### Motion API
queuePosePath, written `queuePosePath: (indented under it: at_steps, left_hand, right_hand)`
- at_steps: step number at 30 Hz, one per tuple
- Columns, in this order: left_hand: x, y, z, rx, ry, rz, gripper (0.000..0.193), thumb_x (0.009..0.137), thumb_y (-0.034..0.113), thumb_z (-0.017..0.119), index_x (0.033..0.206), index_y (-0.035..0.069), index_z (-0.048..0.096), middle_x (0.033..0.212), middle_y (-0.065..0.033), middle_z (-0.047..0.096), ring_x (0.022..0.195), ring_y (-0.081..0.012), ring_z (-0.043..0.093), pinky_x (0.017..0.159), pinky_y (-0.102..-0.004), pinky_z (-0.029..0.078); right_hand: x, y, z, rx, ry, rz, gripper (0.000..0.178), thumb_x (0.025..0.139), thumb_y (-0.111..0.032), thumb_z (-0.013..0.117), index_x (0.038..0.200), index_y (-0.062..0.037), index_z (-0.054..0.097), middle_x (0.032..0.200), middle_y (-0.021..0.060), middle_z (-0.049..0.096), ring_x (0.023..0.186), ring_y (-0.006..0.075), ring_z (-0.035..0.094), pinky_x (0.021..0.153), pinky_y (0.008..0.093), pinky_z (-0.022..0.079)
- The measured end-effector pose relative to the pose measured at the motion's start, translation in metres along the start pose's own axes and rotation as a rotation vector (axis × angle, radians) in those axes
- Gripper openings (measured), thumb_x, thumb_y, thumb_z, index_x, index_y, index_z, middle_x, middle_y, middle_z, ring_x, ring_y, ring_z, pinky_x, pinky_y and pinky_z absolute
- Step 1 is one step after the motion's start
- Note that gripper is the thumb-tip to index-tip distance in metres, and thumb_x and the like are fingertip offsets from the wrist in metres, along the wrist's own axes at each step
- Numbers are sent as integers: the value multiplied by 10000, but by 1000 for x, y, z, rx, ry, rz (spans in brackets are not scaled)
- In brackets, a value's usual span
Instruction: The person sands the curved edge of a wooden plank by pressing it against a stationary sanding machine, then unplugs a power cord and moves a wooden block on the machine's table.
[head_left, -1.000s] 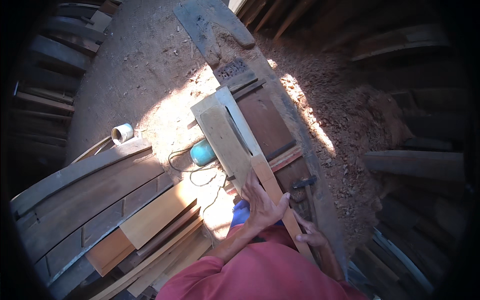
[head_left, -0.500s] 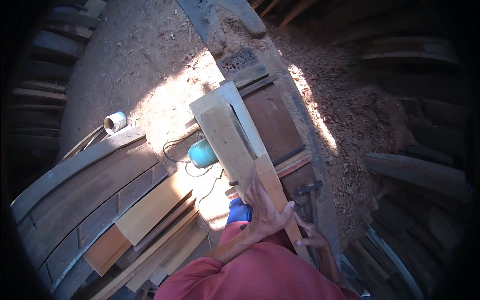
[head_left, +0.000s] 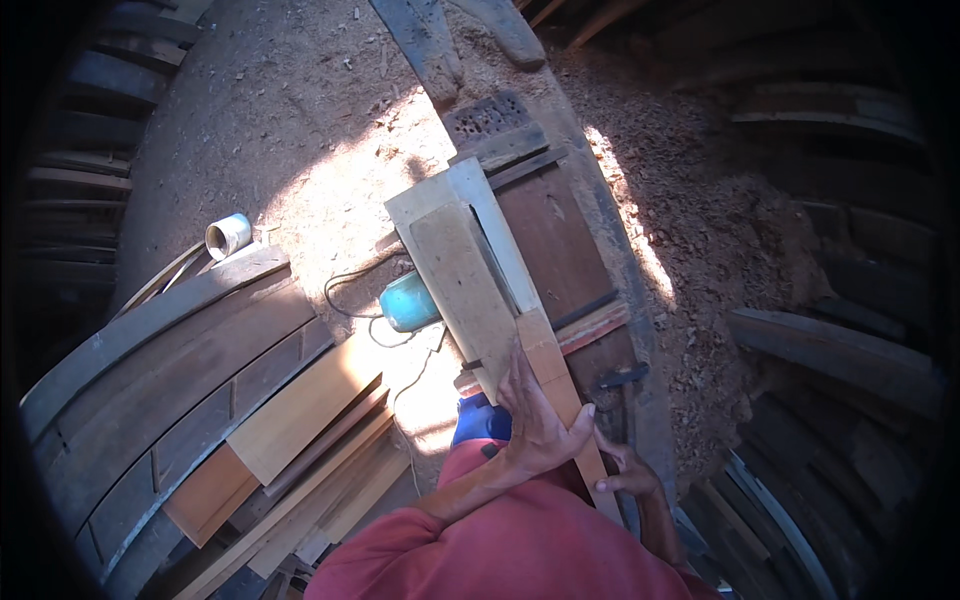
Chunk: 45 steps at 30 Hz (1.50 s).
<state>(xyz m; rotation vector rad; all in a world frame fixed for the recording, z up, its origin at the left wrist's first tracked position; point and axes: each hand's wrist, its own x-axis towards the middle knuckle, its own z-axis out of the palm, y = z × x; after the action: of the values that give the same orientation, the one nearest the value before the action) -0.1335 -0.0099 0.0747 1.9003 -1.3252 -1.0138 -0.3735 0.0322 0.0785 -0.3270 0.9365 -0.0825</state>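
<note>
My left hand (head_left: 540, 425) lies with its fingers stretched along a narrow orange-brown wooden board (head_left: 543, 352), its thumb apart and resting across the board. Lower down, my right hand (head_left: 630, 472) is closed at the right edge of the same board, thumb on top; some of its fingers are hidden. A wide pale wooden panel (head_left: 450, 280) lies beside the board, with a whitish strip (head_left: 492, 232) along its right side and a dark slot between. From under the panel's left edge sticks out a rounded turquoise motor-like body (head_left: 405, 303).
A reddish-brown panel (head_left: 553, 235) and a dark perforated block (head_left: 488, 115) lie on the long bench. Stacked planks (head_left: 290, 425) fill the left, beside a white can (head_left: 228, 236). A cord (head_left: 400, 385) crosses the sunlit ground. Wood shavings (head_left: 700, 240) cover the right.
The view has shifted slightly. Both hands keep nearly the same places on the narrow board, with no clear change of grip.
</note>
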Motion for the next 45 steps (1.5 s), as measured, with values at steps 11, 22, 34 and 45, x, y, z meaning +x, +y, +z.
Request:
queuePosePath:
  at_steps: [11,22,34,45]
  left_hand:
    - [7,4,-17,169,-44,58,1256,735,416,823,1572,-109,48,1597,-360,130,1386,-480,257,1114,-565,196]
    - [5,3,-11,216,-58,19,1314,717,460,816,1575,-111,-1,1605,-328,98,1292,-447,286,1066,-553,227]
    - [8,4,-12,164,-64,-5,1299,740,466,804,1577,-95,-15,1605,-337,81,1335,-478,253,1087,-572,211]
    - [9,10,-15,181,-49,64,1242,789,453,769,1569,-116,-12,1587,-391,109,1360,-506,269,1113,-563,197]
  right_hand:
    - [8,7,-11,-93,-50,-77,1230,659,-193,904,1605,47,155,1705,139,173,1572,219,125,1264,371,95]
    - [12,11,-13,-53,-72,-89,1246,653,-189,917,1600,66,148,1702,146,175,1571,222,125,1263,369,95]
    - [12,12,-17,-20,-75,-21,1265,639,-134,917,1610,43,126,1691,126,212,1551,200,171,1258,368,119]
    - [4,20,-14,-73,-20,-142,1227,652,-311,883,1609,37,198,1645,149,326,1511,230,301,1249,372,174]
